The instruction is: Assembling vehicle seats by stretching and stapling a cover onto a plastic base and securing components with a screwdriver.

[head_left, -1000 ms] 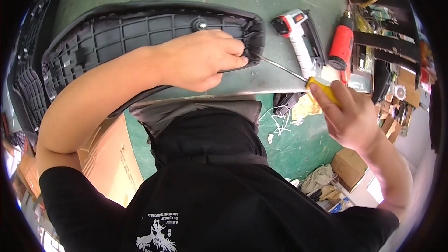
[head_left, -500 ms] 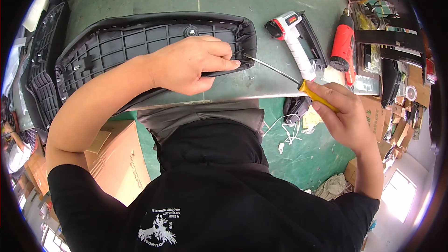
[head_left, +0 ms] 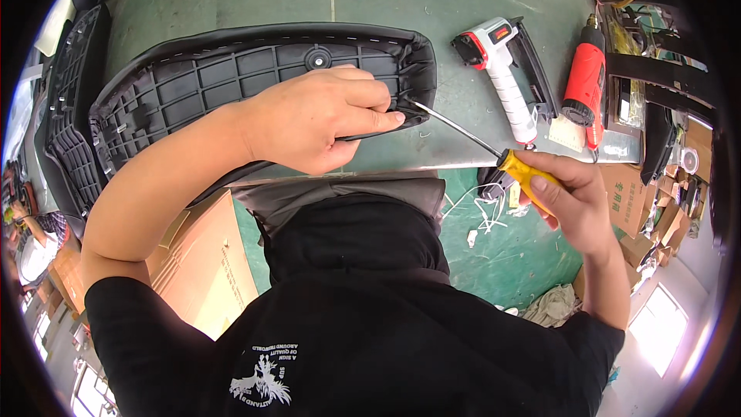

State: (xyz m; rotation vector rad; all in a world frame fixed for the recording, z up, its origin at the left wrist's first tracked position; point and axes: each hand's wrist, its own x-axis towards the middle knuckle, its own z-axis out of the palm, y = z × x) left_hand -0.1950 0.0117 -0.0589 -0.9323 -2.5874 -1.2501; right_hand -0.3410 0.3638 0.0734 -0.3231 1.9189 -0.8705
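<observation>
An upside-down black seat (head_left: 231, 69) lies on the bench, its ribbed plastic base facing up and a black cover folded over the rim, with staples along the far edge. My left hand (head_left: 324, 120) is closed on the near edge toward the seat's right end, its index finger pointing to the corner. In my right hand (head_left: 571, 197) is a screwdriver (head_left: 519, 173) with a yellow handle, fingers wrapped round it. The metal shaft slants up and left, its tip at the inner edge of the folded cover, close to my left fingertips.
Right of the seat lies a white and red staple gun (head_left: 505, 81), then a red heat gun (head_left: 584, 81). A second ribbed black piece (head_left: 73, 116) stands at the left. Below the bench's near edge are a cardboard box (head_left: 204, 262) and a white cable (head_left: 488, 220).
My right hand has turned and lowered a little on the screwdriver handle, while the tip stays at the seat's right end. My left hand keeps its place. The view has shifted slightly.
</observation>
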